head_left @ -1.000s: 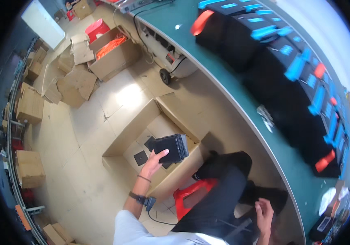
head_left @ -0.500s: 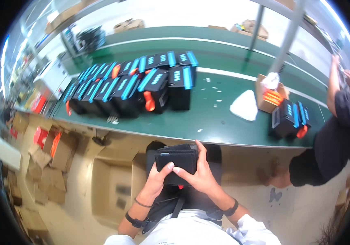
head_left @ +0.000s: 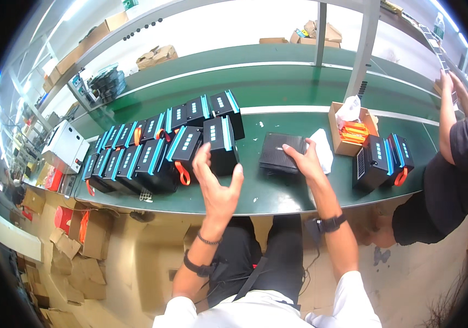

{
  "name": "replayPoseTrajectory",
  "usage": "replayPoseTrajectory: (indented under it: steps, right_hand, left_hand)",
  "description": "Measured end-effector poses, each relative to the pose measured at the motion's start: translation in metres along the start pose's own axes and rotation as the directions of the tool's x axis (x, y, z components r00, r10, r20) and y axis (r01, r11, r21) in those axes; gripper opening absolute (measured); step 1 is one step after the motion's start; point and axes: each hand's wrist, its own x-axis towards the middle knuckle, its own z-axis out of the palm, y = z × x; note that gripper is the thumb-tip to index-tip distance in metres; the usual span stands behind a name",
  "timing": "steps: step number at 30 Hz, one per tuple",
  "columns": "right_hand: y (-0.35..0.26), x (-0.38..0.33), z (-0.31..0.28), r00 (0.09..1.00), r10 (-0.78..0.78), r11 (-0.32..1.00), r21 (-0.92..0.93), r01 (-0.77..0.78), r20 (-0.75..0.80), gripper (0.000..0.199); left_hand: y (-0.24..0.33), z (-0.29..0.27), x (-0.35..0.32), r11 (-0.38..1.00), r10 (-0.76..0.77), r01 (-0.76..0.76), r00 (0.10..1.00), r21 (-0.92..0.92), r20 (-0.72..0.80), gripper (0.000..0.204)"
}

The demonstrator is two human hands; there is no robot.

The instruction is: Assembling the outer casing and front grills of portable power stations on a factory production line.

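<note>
My right hand point(head_left: 311, 161) holds the right edge of a stack of flat black square panels point(head_left: 276, 152), its thumb on top. The stack is on or just above the green workbench; I cannot tell which. My left hand point(head_left: 217, 188) is raised over the bench's front edge with fingers apart and nothing in it. Just beyond it stands a black box with a blue edge strip point(head_left: 220, 143), the nearest thing to that hand. A white bag point(head_left: 322, 150) lies behind my right hand, partly hidden.
Several similar black boxes point(head_left: 154, 164) stand in rows at left on the green workbench point(head_left: 261, 202), some with orange straps. An open carton point(head_left: 345, 143) holds orange straps. Two more boxes point(head_left: 373, 164) stand at right, near another person point(head_left: 458, 180). Cartons point(head_left: 92, 235) lie on the floor.
The black panels have gone from over my lap, held in both hands, forward to the bench. My left hand has let go and moved forward, opening. The view has shifted.
</note>
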Motion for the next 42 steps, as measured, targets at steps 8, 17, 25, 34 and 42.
replayPoseTrajectory:
  steps: [8,17,25,34,42]
  right_hand:
    - [0.006,0.018,-0.001,0.983,-0.168,0.698,-0.713,0.066,-0.073,0.076]
    - [-0.016,0.007,0.001,0.932,-0.341,0.892,-0.356,0.279,-0.125,0.046]
    - [-0.043,-0.063,0.007,0.98,-0.137,0.856,0.479,0.191,-0.146,0.059]
    - [-0.03,-0.126,0.017,0.991,-0.134,0.718,0.691,0.082,0.021,0.064]
    - [-0.02,-0.138,0.028,0.983,-0.155,0.692,0.721,0.038,0.096,0.066]
  left_hand:
    - [-0.041,0.02,0.039,0.938,0.009,-0.045,0.994,0.343,0.105,0.072]
    - [-0.055,0.022,0.038,0.962,0.026,-0.041,0.998,0.272,0.058,0.059]
    - [-0.059,-0.012,0.013,0.998,-0.029,0.033,0.998,-0.062,0.052,0.058]
    - [-0.065,-0.027,-0.025,0.954,-0.085,0.092,0.996,-0.287,0.035,0.063]
    - [-0.067,-0.033,-0.028,0.974,-0.042,0.053,0.998,-0.221,0.053,0.067]
